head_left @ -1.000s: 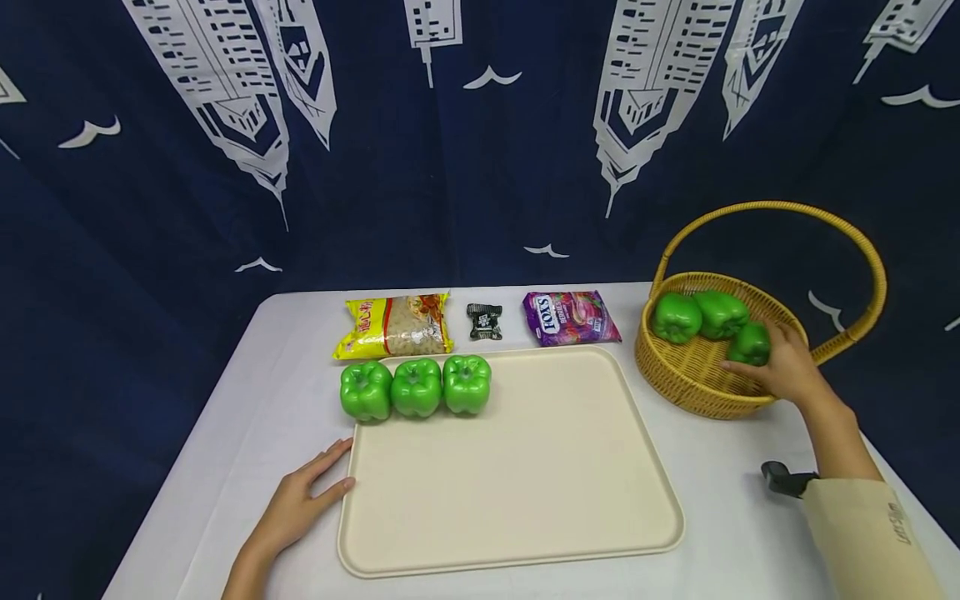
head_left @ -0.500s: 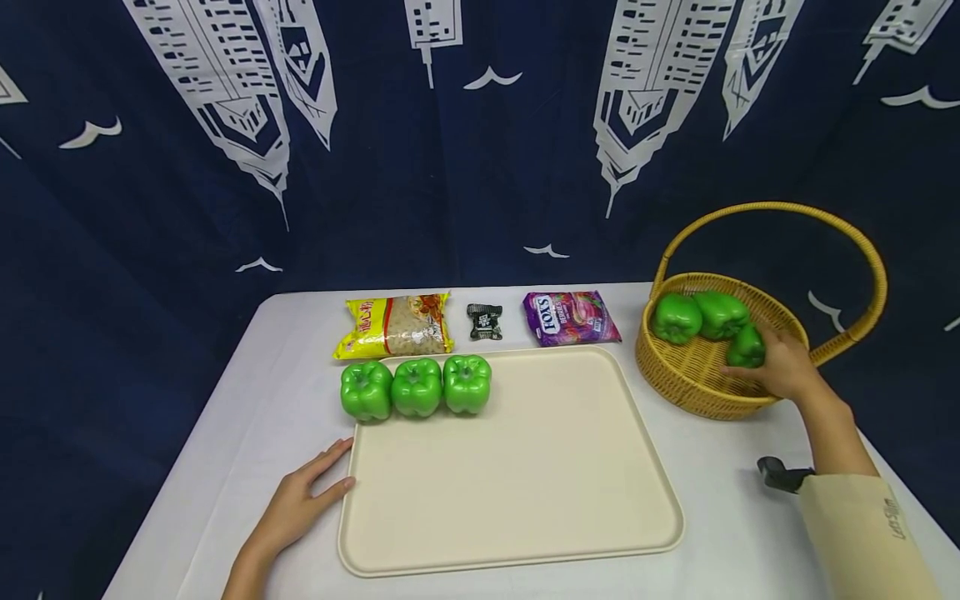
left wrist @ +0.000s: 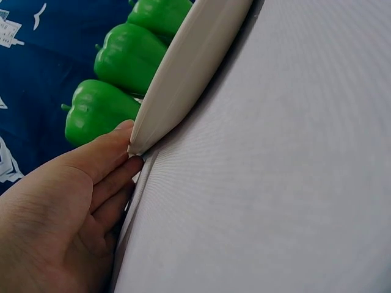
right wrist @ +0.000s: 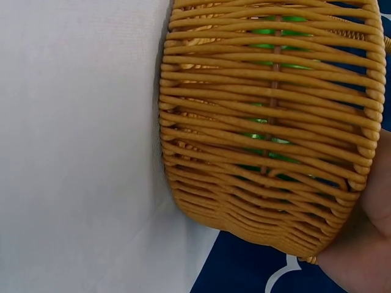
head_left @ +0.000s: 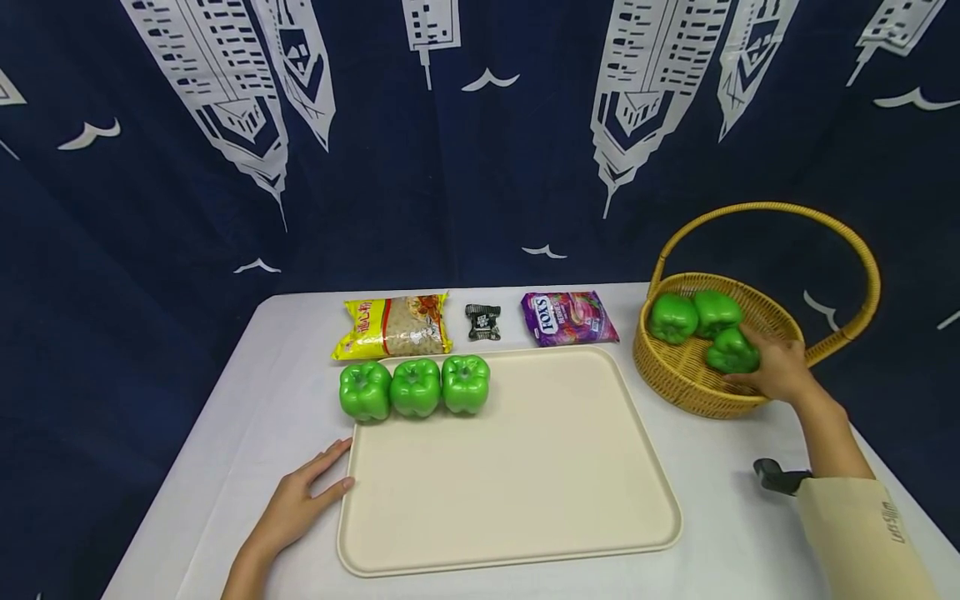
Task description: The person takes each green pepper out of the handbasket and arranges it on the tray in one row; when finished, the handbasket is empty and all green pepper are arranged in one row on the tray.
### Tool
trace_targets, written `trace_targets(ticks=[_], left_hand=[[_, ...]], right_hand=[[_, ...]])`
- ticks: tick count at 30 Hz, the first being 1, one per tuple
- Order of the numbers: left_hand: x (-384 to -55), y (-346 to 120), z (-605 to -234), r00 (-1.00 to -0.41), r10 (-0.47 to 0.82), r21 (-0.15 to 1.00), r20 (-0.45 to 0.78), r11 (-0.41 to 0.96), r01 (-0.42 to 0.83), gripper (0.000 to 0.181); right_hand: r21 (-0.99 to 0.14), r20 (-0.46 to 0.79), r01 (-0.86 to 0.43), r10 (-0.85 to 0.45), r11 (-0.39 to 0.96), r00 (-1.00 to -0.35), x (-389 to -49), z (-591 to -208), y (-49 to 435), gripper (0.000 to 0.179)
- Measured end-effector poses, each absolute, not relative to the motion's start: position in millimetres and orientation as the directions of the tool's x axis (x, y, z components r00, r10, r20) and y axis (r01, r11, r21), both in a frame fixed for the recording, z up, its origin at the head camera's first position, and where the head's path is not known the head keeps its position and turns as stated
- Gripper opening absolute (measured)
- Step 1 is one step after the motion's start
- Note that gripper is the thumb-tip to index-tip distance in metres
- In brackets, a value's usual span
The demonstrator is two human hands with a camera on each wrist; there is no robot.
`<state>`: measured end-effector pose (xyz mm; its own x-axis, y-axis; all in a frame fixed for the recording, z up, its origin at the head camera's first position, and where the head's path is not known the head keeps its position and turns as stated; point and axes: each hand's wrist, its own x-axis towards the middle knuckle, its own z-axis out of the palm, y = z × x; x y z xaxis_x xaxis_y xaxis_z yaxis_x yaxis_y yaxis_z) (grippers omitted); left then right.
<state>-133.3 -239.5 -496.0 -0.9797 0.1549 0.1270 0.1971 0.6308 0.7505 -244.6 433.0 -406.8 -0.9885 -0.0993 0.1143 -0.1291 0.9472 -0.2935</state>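
Observation:
In the head view, three green bell peppers point(head_left: 416, 387) stand in a row along the back left of a cream tray point(head_left: 510, 483). My left hand point(head_left: 292, 508) lies beside that tray with fairly straight fingers, its fingertips right at the left rim. The left wrist view shows the thumb point(left wrist: 113, 143) against the rim's edge. Inside a wicker basket point(head_left: 690, 392) on the right are three more green peppers. My right hand point(head_left: 780, 367) reaches over the basket's rim and holds the nearest bell pepper point(head_left: 731, 352) between thumb and fingers. Basket weave hides the fingertips in the right wrist view.
Behind the tray lie a yellow food bag point(head_left: 393, 327), a small black packet point(head_left: 483, 322) and a purple Fox's candy bag point(head_left: 570, 318). The basket's tall handle point(head_left: 780, 207) arches above it. A navy curtain point(head_left: 450, 183) hangs behind the white table point(head_left: 240, 400).
The pepper at my right hand has shifted a little left inside the basket and turned. My right hand has moved slightly with it; my left hand has stayed at the tray.

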Motion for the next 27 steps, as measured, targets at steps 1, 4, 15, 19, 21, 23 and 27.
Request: trace_targets(ticks=[1,4,15,19,21,23,27], left_hand=[[-133.2,-239.3,-496.3,-0.980,0.155,0.752,0.124,0.630,0.194,0.057],[-133.2,-238.8,-496.7,-0.981,0.155,0.753,0.118,0.630,0.190,0.058],[-134.0,-239.3,-497.7,-0.981,0.152,0.751,0.120,0.633,0.190,0.057],[-134.2,-239.0,-497.8,-0.982,0.152,0.750,0.117,0.634,0.187,0.058],[-134.1,-239.0,-497.9,-0.982,0.150,0.750,0.117,0.635,0.186,0.058],[-134.0,-239.2,-497.9,-0.982,0.149,0.750,0.119,0.635,0.187,0.058],[-133.8,-239.7,-498.3,-0.981,0.149,0.751,0.122,0.632,0.189,0.057]], right_hand=[[-0.289,0.119,-0.134,-0.103,0.948,-0.988,-244.5,-406.8,432.3,0.094],[-0.290,0.118,-0.140,-0.110,0.947,-0.987,-244.4,-406.6,432.1,0.090],[-0.341,0.148,-0.106,-0.058,0.934,-0.987,-248.5,-412.5,435.9,0.078],[-0.350,0.168,-0.067,-0.008,0.934,-0.986,-246.4,-413.1,433.2,0.083],[-0.360,0.175,-0.058,0.006,0.931,-0.985,-244.9,-413.0,431.8,0.084],[-0.374,0.176,-0.048,0.020,0.926,-0.984,-243.3,-413.1,430.9,0.085],[-0.407,0.189,-0.039,0.042,0.913,-0.981,-239.4,-412.7,429.5,0.086]])
